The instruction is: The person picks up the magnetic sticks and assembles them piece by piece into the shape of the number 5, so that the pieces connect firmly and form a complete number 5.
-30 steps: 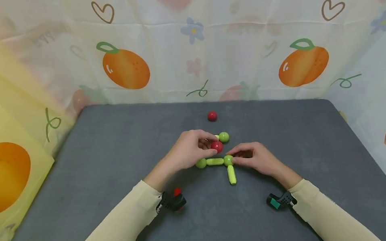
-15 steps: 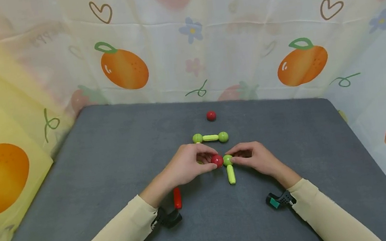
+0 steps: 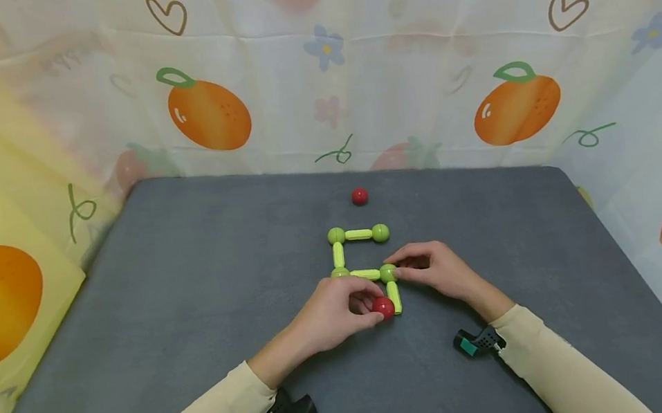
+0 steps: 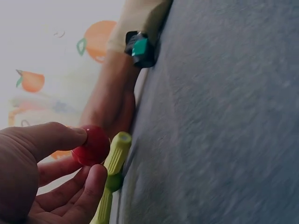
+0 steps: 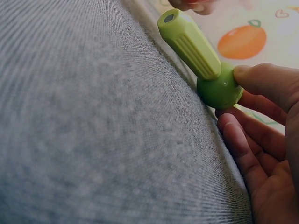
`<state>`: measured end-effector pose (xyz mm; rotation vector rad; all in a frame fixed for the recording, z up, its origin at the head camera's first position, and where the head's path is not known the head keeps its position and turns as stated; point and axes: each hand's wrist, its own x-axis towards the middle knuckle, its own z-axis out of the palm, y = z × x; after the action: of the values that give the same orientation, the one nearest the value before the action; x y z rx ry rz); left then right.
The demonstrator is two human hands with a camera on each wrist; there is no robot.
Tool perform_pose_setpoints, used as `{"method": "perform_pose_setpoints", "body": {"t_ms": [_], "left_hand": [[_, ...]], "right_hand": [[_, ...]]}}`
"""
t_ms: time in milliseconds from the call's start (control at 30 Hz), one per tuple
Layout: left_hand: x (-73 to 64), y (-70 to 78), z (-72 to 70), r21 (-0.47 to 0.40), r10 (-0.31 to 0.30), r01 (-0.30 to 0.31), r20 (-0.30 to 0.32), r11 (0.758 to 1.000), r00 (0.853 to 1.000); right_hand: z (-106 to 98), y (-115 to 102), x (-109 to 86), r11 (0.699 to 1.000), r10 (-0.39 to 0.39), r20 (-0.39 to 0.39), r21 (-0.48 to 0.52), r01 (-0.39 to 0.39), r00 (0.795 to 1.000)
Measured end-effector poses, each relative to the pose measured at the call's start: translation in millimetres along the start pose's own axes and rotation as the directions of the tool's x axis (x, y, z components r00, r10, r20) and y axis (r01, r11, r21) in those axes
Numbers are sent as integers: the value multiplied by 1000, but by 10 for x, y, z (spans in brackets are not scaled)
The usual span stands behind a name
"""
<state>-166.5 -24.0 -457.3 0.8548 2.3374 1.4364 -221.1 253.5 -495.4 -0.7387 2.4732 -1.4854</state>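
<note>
Between thumb and fingers, my left hand [image 3: 335, 314] pinches a red ball [image 4: 92, 145]. In the head view this ball is at the near end of a light-green magnetic rod [image 3: 394, 298]; whether they touch I cannot tell. My right hand [image 3: 443, 272] pinches the green ball [image 5: 219, 86] at the other end of that rod. From this ball a second rod [image 3: 365, 275] runs left to another green ball, partly behind my left hand. A further rod [image 3: 338, 256] leads away from me to a corner ball [image 3: 336, 236], then one [image 3: 359, 235] goes right to an end ball [image 3: 380, 233].
A loose red ball [image 3: 359, 196] lies on the grey table [image 3: 235, 240] beyond the green figure. Each wrist wears a black strap with a camera [image 3: 295, 410]. A fruit-printed cloth [image 3: 403, 85] hangs behind the table.
My left hand has brought the red ball toward me, past the middle rod to the near rod's end. It now covers where a red rod showed earlier. My right hand stays at its ball.
</note>
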Motion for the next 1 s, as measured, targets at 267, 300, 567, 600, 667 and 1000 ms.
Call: {"method": "perform_pose_setpoints", "body": {"t_ms": [267,300,567,600,667,1000], "left_hand": [[-29,23,134,11,-25,24,31,1000,999],[-29,24,147,15,-28,28,36,999,999],[-6,0,210,53,-34,32,34,998,999],[-3,-4,215,58,-34,32,35,998,999],[3,-8,225,65,-30,27,37,998,999],[14,-22,241,121,-4,2,16,993,1000]], "right_hand": [[-5,2,-10,1000,-1,8,-7,2,1000],[-8,1,-12,1000,-2,9,-6,2,1000],[-15,6,-6,1000,-16,5,-8,16,1000],[-15,6,-6,1000,-14,5,-6,14,1000],[-18,-1,-8,1000,-7,3,-3,7,1000],[-10,1,0,1000,-5,7,3,5,1000]]}}
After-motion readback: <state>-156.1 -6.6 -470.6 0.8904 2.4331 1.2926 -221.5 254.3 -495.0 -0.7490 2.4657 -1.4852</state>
